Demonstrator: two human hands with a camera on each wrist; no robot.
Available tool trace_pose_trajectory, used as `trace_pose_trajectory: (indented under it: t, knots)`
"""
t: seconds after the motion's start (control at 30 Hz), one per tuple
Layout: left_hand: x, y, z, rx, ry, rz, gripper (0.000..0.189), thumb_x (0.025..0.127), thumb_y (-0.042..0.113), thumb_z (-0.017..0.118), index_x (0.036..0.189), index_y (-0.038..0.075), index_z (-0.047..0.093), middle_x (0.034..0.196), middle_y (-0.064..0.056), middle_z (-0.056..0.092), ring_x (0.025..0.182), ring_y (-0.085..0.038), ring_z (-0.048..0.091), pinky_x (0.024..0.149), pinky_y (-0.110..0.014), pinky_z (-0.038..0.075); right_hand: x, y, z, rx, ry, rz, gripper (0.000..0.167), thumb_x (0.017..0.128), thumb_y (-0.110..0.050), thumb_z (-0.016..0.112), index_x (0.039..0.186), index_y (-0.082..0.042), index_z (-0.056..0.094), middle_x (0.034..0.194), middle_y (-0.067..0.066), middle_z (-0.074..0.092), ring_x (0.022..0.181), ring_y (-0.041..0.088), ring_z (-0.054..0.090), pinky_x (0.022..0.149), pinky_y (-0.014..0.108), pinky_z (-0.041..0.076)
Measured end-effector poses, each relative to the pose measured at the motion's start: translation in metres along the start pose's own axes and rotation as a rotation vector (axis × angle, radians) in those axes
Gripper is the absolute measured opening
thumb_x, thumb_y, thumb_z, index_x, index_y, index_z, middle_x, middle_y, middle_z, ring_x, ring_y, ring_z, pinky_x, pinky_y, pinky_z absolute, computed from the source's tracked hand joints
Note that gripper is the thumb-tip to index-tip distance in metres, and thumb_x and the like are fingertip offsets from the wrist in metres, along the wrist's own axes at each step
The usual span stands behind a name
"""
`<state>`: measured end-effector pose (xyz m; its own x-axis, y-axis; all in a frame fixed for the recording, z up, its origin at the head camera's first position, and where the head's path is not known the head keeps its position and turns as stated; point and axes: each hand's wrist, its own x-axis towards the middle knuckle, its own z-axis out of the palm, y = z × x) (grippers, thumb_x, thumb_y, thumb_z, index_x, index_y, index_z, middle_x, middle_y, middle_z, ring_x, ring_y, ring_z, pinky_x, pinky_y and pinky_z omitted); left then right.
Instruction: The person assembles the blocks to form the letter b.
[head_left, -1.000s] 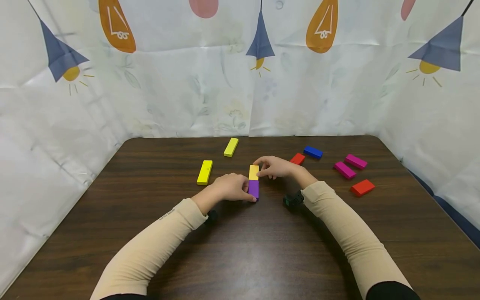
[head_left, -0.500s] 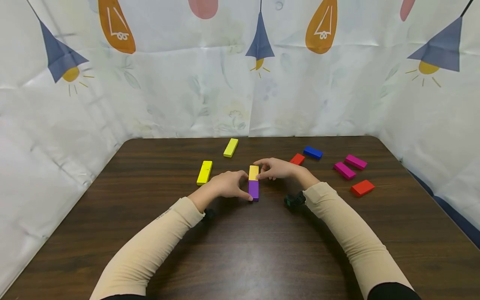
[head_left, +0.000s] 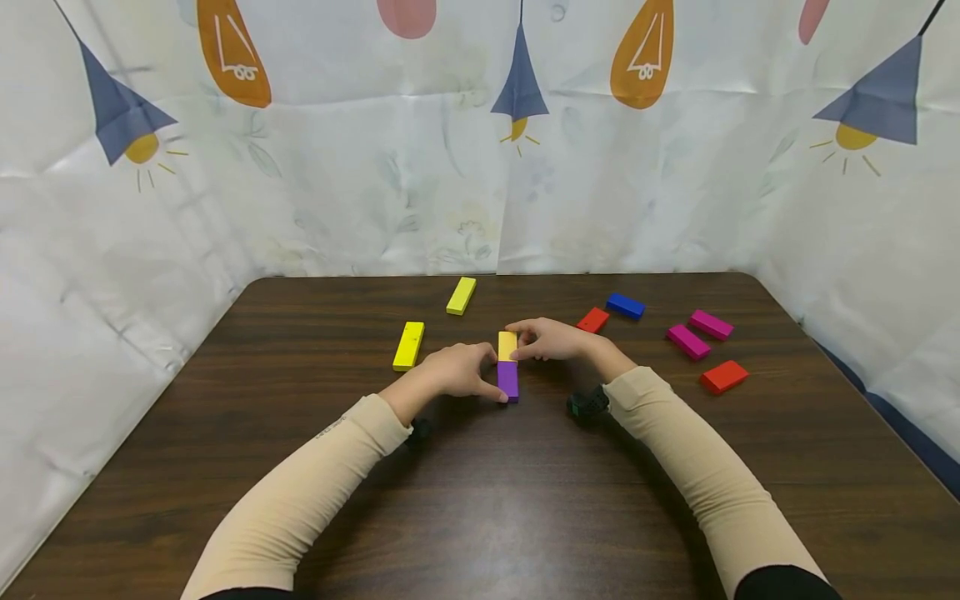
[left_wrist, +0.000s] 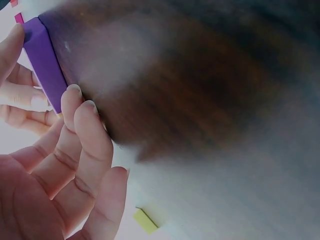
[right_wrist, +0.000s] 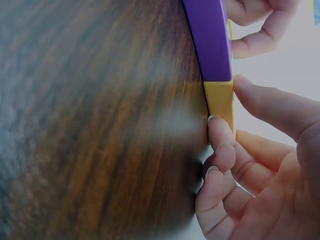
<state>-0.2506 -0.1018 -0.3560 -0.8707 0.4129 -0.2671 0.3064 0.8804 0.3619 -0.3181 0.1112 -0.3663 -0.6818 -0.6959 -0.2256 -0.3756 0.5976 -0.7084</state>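
Two hands pinch: right hand (head_left: pixel 555 339) one orange block (head_left: pixel 507 346), left hand (head_left: pixel 452 370), seemingly, one purple block (head_left: pixel 507 380).

loads of room on the near tabletop (head_left: pixel 495 500) between the sleeves (head_left: pixel 300 492), decent lane out back between far yellow block (head_left: pixel 461 296) and blue block (head_left: pixel 626 306), left fingers (left_wrist: pixel 92 135) crowding the purple block (head_left: pixel 507 380), right fingers (right_wrist: pixel 221 131) hogging the orange-yellow block (head_left: pixel 507 346)

- We count two yellow blocks (head_left: pixel 408 346) (head_left: pixel 461 296)
- two red blocks (head_left: pixel 724 377) (head_left: pixel 593 320)
- two magenta blocks (head_left: pixel 688 342) (head_left: pixel 711 324)
- one blue block (head_left: pixel 626 306)
- one purple block (head_left: pixel 507 378)
- one orange block (head_left: pixel 507 346)
- two hands (head_left: pixel 456 370) (head_left: pixel 558 339)
- one table (head_left: pixel 487 500)
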Motion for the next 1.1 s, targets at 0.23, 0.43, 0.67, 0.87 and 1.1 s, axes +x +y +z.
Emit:
trace_pose_trajectory:
  t: [0.23,0.43,0.67,0.87,1.1]
  knots:
    - [0.0004,-0.0005,-0.0003,-0.003,-0.003,-0.001,0.070,0.084,0.051,0.082,0.136,0.010,0.060,0.133,-0.008,0.064,0.114,-0.027,0.061,0.093,-0.050,0.050,0.0005,0.0001,0.0014,-0.003,0.008,-0.006,0.063,0.103,-0.020,0.064,0.155,0.003,0.038,0.091,0.005,0.059,0.072,0.015,0.048,0.066,0.028,0.041]
    - [0.0019,-0.0012,-0.0002,-0.005,-0.007,-0.006,0.070,0.084,0.051,0.083,0.136,0.010,0.060,0.133,-0.008,0.064,0.113,-0.027,0.061,0.093,-0.050,0.049,0.0003,-0.0002,0.0025,-0.005,0.022,0.004,0.063,0.103,-0.020,0.065,0.156,0.003,0.038,0.091,0.004,0.059,0.070,0.015,0.048,0.066,0.028,0.040]
    - [0.0025,-0.0005,-0.0012,0.001,-0.010,-0.008,0.069,0.083,0.052,0.084,0.133,0.011,0.060,0.129,-0.008,0.065,0.107,-0.026,0.062,0.090,-0.048,0.050,0.0024,0.0003,0.0040,-0.025,0.032,-0.002,0.063,0.103,-0.021,0.065,0.155,0.005,0.038,0.090,0.004,0.059,0.068,0.014,0.046,0.066,0.028,0.037]
    - [0.0031,-0.0012,-0.0023,-0.003,-0.012,-0.006,0.069,0.082,0.051,0.085,0.132,0.011,0.060,0.126,-0.008,0.066,0.102,-0.024,0.061,0.089,-0.047,0.051,0.0030,0.0009,0.0051,-0.040,0.044,-0.014,0.064,0.103,-0.022,0.065,0.154,0.005,0.038,0.089,0.003,0.058,0.068,0.013,0.045,0.066,0.027,0.036]
    - [0.0047,-0.0025,-0.0038,-0.008,-0.009,0.000,0.068,0.081,0.050,0.086,0.130,0.010,0.061,0.123,-0.008,0.066,0.098,-0.024,0.060,0.087,-0.045,0.051,0.0025,0.0018,0.0058,-0.055,0.051,-0.022,0.065,0.103,-0.024,0.065,0.155,0.004,0.039,0.089,0.003,0.058,0.068,0.014,0.043,0.067,0.028,0.035]
